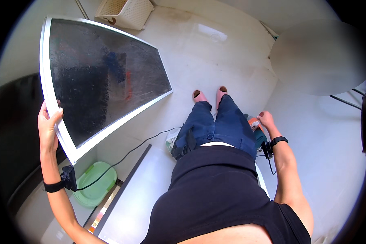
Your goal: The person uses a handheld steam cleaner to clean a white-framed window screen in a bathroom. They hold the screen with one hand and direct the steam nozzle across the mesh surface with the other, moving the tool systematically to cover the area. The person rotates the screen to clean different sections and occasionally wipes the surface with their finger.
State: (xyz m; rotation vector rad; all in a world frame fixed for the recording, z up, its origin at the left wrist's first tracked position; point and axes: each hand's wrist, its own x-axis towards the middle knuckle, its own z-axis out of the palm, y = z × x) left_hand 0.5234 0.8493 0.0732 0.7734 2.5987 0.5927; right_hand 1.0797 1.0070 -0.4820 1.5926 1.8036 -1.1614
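Note:
My left hand (pixel 49 124) grips the near left edge of a white-framed window panel (pixel 97 81), thumb on the front of the frame and fingers behind it. The panel stands tilted in front of me to the left; its dark pane looks dusty, streaked and slightly reflective. Down by my right hip, my right hand (pixel 266 119) has its fingers curled beside an orange and teal thing (pixel 255 127), partly hidden behind my leg. Whether the fingers hold it I cannot make out. A black strap with a small device sits on each wrist.
A cream woven plastic basket (pixel 128 16) stands at the far left. Below my left arm lies a pale green basin (pixel 94 185), beside a white surface with a dark edge (pixel 138 195). A black cable (pixel 140 143) runs from my left wrist. A blurred grey rounded shape (pixel 319 57) fills the upper right.

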